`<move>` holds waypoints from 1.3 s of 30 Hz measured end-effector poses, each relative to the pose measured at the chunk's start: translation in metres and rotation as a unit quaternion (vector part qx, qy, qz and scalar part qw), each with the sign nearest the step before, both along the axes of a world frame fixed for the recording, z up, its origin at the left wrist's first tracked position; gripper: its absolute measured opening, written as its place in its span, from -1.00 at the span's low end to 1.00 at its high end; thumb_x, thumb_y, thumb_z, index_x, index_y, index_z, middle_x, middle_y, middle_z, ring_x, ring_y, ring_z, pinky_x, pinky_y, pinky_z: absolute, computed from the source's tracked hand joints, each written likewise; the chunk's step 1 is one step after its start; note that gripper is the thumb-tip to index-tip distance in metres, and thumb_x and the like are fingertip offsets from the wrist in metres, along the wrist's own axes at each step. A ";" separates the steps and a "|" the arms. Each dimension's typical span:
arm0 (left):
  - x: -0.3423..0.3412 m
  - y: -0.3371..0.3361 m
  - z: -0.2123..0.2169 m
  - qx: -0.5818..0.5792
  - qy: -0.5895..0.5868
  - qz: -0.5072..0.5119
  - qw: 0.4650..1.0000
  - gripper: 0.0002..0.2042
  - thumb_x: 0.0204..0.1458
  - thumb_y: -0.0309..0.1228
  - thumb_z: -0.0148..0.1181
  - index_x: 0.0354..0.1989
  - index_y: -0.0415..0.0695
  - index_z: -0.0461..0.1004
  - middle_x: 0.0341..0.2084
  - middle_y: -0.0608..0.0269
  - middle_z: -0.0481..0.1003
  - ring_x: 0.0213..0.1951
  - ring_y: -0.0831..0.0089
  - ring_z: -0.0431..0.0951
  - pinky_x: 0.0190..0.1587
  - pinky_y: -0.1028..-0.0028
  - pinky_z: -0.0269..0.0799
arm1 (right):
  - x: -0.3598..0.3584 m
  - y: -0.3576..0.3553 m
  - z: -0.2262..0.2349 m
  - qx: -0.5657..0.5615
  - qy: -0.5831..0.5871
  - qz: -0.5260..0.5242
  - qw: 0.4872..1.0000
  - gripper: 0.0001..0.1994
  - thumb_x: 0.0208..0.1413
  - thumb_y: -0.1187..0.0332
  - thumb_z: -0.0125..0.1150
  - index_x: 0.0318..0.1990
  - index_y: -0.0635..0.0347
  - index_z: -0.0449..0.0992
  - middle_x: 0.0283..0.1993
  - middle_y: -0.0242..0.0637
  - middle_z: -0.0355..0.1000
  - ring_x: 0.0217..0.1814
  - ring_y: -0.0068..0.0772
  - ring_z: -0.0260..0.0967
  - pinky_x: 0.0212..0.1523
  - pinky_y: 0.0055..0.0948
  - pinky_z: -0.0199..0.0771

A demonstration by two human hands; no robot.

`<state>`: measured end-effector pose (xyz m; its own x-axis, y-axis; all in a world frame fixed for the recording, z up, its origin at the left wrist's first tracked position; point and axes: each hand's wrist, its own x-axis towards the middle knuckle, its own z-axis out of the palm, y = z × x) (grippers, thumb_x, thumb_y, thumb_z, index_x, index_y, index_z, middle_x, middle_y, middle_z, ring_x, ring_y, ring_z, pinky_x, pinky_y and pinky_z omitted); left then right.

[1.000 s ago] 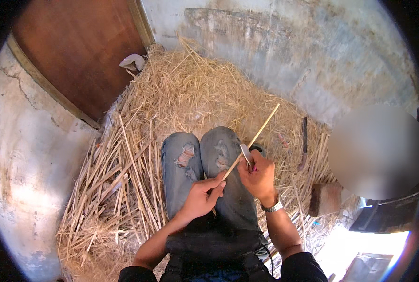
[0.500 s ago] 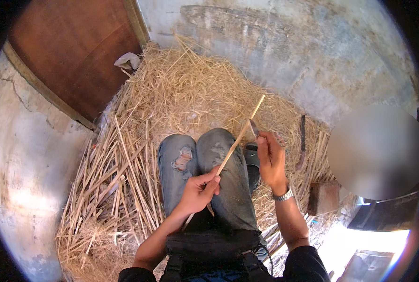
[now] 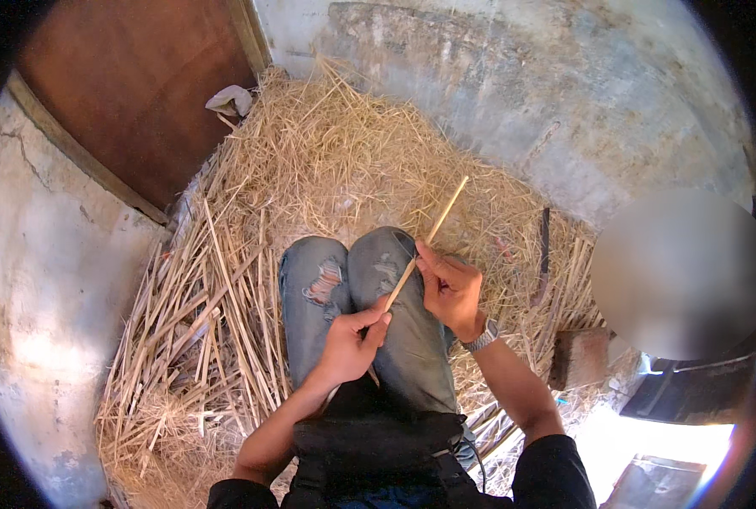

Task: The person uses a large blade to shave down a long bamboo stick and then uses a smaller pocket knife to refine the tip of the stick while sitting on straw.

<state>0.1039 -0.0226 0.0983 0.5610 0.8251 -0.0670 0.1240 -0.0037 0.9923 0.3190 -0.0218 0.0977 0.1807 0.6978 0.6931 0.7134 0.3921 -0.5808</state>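
Note:
A thin, pale bamboo strip (image 3: 448, 209) slants up and to the right above my knees. My left hand (image 3: 350, 343) pinches its lower part between thumb and fingers. Higher on the strip, my right hand (image 3: 453, 293) is closed, its thumb close against the strip. The small knife in this hand is almost wholly hidden by the fingers; only a bit of dark blade may show by the thumb tip. My legs in torn jeans (image 3: 325, 318) are just beneath.
Curly shavings (image 3: 327, 144) heap up ahead against the stained wall (image 3: 514, 76). Loose split strips (image 3: 217, 314) lie to my left. To my right are a long dark blade (image 3: 545, 242), a brick-like block (image 3: 580, 358) and a blurred round area. A brown door (image 3: 140, 93) stands far left.
My right hand has moved down and left along the strip, toward my left hand. The knife blade, plain to see before, is now mostly covered. The left hand has barely shifted.

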 end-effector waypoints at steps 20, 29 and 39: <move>-0.007 0.013 0.013 -0.281 -0.149 -0.061 0.946 -0.63 0.34 -0.39 0.04 0.31 -0.03 0.38 -0.65 0.45 0.26 -0.74 0.70 0.14 -0.72 0.63 0.02 | 0.007 -0.025 -0.006 -0.174 0.355 0.235 0.888 -0.75 0.25 0.51 0.19 0.05 0.28 0.61 -0.61 -0.55 0.34 -0.62 -0.76 0.09 -0.62 -0.64 0.05; -0.003 0.002 0.019 -0.061 -0.003 -0.086 0.994 -0.55 0.33 -0.39 0.05 0.38 -0.11 0.27 -0.55 0.39 0.43 -0.59 0.73 0.30 -0.53 0.64 0.26 | 0.022 0.007 0.028 -0.168 0.313 0.001 0.935 -0.69 0.18 0.18 0.35 -0.37 0.30 0.52 -0.61 -0.59 0.21 -0.55 -0.73 0.05 -0.56 -0.52 0.07; -0.090 -0.026 0.008 0.168 0.138 -0.097 0.971 -0.62 0.22 -0.52 0.16 0.21 -0.31 0.42 -0.47 0.09 0.59 -0.48 0.41 0.61 -0.32 0.42 0.52 | 0.057 0.019 0.035 -0.147 0.050 -0.160 0.975 -0.63 0.26 0.17 0.19 -0.48 0.25 0.38 -0.66 -0.17 0.30 -0.64 -0.16 0.30 -0.57 -0.24 0.21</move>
<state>0.0138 -0.0482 0.1062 0.7065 0.7074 0.0183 0.3499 -0.3717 0.8599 0.3764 -0.0028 0.1330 0.4780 0.7607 0.4391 0.7060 -0.0353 -0.7073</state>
